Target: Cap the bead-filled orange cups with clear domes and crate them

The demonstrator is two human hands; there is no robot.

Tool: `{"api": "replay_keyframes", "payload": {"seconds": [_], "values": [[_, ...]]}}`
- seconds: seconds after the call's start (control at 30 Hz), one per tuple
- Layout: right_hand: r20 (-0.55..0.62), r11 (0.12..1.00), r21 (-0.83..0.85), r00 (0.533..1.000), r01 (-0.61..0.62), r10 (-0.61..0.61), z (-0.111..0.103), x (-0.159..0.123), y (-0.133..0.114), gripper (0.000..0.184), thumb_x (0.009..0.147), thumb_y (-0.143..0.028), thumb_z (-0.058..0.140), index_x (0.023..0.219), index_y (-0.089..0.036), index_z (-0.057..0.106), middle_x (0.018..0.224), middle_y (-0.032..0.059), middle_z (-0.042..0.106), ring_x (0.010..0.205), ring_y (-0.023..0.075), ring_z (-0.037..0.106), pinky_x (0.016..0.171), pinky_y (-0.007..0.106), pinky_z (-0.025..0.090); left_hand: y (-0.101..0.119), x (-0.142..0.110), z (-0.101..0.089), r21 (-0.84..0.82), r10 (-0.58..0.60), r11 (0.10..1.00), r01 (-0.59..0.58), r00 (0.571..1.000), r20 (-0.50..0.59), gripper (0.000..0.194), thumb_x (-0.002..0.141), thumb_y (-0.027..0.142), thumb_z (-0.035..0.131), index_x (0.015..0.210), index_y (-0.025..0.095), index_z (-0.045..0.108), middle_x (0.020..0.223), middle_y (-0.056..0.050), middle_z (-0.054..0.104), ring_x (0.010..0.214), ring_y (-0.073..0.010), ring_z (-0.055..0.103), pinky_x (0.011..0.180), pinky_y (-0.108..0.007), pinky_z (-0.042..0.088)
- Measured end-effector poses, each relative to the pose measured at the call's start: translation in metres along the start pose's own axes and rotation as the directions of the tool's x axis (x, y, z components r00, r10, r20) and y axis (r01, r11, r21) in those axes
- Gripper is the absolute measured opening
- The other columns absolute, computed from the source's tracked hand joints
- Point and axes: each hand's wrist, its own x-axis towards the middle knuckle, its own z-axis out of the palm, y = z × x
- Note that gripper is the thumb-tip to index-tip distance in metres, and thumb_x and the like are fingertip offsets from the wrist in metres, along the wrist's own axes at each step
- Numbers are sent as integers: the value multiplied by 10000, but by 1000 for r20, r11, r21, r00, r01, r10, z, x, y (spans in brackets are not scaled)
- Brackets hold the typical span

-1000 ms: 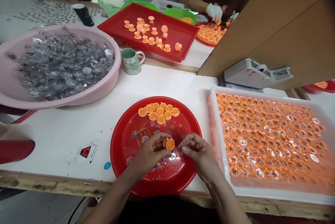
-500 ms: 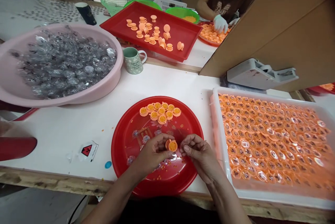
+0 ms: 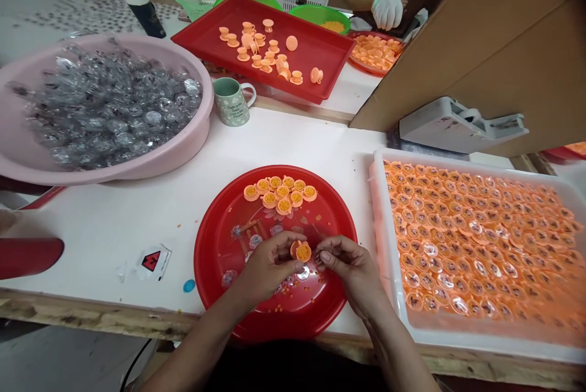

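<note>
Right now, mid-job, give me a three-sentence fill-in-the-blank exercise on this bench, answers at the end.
1. The left hand holds a small orange cup over the round ____ tray.
2. The green mug stands beside the ____ basin.
3. In this view, the white tray lies to the ____ of the round one.

Missing words: red; pink; right.

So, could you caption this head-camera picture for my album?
Left hand holding a small orange cup, right hand close beside it, above a round red tray of similar cups.
</note>
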Motion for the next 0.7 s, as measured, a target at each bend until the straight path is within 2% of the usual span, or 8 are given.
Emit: {"api": "replay_keyframes", "payload": {"seconds": [0.13, 0.2, 0.27, 0.37, 0.5, 0.6, 0.7], "values": [[18, 993, -116, 1000, 0, 2, -1, 1, 1, 124, 738, -290, 762, 805, -197, 715, 699, 11, 708, 608, 135, 633, 613, 251, 508, -2, -1, 1, -130, -50, 990, 59, 996, 74, 319, 815, 217, 639, 1128, 156, 647, 1107, -86, 698, 1000, -236, 672, 853, -352, 562], [-14, 972, -227, 997, 65, -70, 1, -1, -1, 68, 738, -255, 754, 782, -209, 727, 710, 6, 707, 626, 139, 637, 617, 249, 512, -3, -3, 3, -128, -70, 988, 85, 990, 118, 360, 846, 240, 604, 1196, 158, 629, 1187, -99, 674, 1030, -249, 665, 890, -384, 551], [-22, 905, -389, 980, 173, -197, 4, -3, -3, 36, 755, -199, 732, 773, -229, 741, 749, 1, 711, 688, 143, 649, 660, 244, 513, -5, -3, 6, -30, -45, 998, 49, 992, 118, 370, 842, 216, 608, 1208, 173, 637, 1200, -90, 676, 1074, -254, 646, 947, -400, 518], [26, 780, -544, 935, 310, -354, 6, -7, -6, 120, 796, -145, 691, 797, -253, 742, 791, -12, 716, 745, 137, 654, 712, 234, 507, -8, -4, 12, 125, 54, 990, -60, 997, 58, 364, 826, 154, 613, 1180, 219, 664, 1188, -59, 691, 1124, -240, 619, 1005, -390, 475], [-3, 759, -558, 914, 335, -406, 6, -11, -5, 96, 814, -153, 686, 836, -245, 704, 772, -26, 702, 693, 124, 644, 654, 213, 510, -14, -5, 19, 197, 208, 959, -203, 978, -1, 319, 835, 133, 604, 1131, 225, 681, 1152, -52, 705, 1063, -209, 647, 956, -346, 511], [21, 710, -575, 876, 405, -482, 7, -15, -5, 105, 836, -131, 659, 827, -234, 678, 757, -28, 676, 671, 114, 626, 624, 206, 500, -17, -8, 21, 220, 344, 920, -325, 937, -55, 246, 847, 143, 601, 1068, 208, 687, 1063, -44, 728, 985, -181, 674, 906, -303, 537], [55, 642, -599, 825, 478, -563, 9, -19, -8, 142, 849, -97, 635, 826, -233, 667, 763, -23, 667, 686, 115, 623, 640, 215, 498, -17, -10, 20, 303, 486, 842, -446, 871, -71, 247, 855, 142, 600, 1082, 214, 664, 1038, -31, 730, 956, -159, 680, 883, -271, 544]]}}
